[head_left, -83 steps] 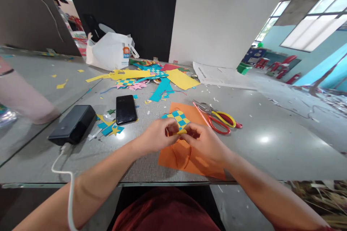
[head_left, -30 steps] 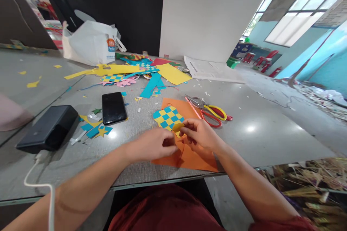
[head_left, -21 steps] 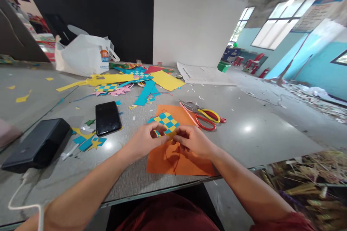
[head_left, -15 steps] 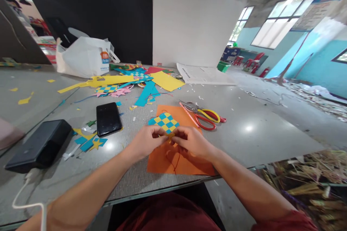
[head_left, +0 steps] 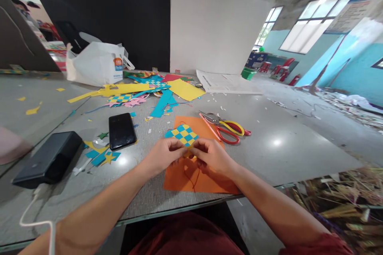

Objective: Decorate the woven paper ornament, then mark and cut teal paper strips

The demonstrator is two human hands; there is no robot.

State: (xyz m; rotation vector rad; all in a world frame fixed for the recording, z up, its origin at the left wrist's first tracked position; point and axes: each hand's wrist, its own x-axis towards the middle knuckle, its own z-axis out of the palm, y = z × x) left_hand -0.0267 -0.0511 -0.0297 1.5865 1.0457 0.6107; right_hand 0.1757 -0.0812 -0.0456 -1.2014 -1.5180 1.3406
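A woven paper square (head_left: 184, 134) in a blue and yellow check is held up over an orange paper sheet (head_left: 194, 181). My left hand (head_left: 164, 156) and my right hand (head_left: 211, 156) pinch its lower edge from either side, close together. A short yellow paper strip (head_left: 188, 153) shows between my fingers, mostly hidden by them. A thin red thread (head_left: 191, 179) lies on the orange sheet. Scissors with red and yellow handles (head_left: 227, 133) lie beyond my right hand.
A black phone (head_left: 121, 130) and a black power bank (head_left: 48, 160) with a white cable lie left of my hands. Coloured paper scraps (head_left: 182, 89) are heaped at the far side. A white bag (head_left: 95, 64) stands behind them. A pink sleeve (head_left: 10, 145) shows at the left.
My hands have come closer together and now cover the yellow strip more. The woven square has turned slightly in my fingers. The whole view has swung, so the table sits lower and further left.
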